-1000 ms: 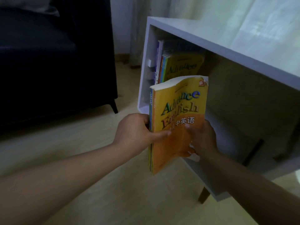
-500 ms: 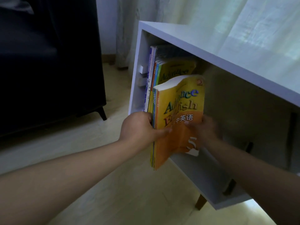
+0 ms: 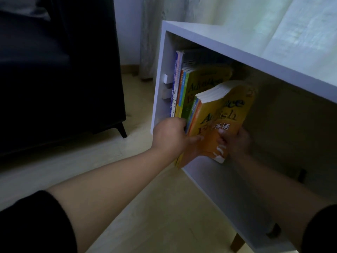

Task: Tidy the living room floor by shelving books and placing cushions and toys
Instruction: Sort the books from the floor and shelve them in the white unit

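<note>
A small stack of books fronted by a yellow-orange English textbook (image 3: 224, 117) is held upright at the mouth of a white open shelf unit (image 3: 237, 53). My left hand (image 3: 171, 136) grips the stack's spine side, thumb across the cover's lower part. My right hand (image 3: 235, 141) grips the cover's right edge, fingers curled over it. The stack's bottom hangs over the shelf's front lip and its top leans into the shelf. Several books (image 3: 184, 88) stand upright at the shelf's left wall, just behind the held stack.
A dark sofa (image 3: 60, 70) on short legs stands to the left, across a strip of light wooden floor (image 3: 145, 207). Pale curtains (image 3: 237, 15) hang behind the shelf. The shelf's right part holds nothing visible. A wooden shelf leg (image 3: 237, 242) shows at the bottom right.
Both hands have carried the stack of books forward and into the shelf opening, tilting it rightward beside the standing books. The camera has moved closer.
</note>
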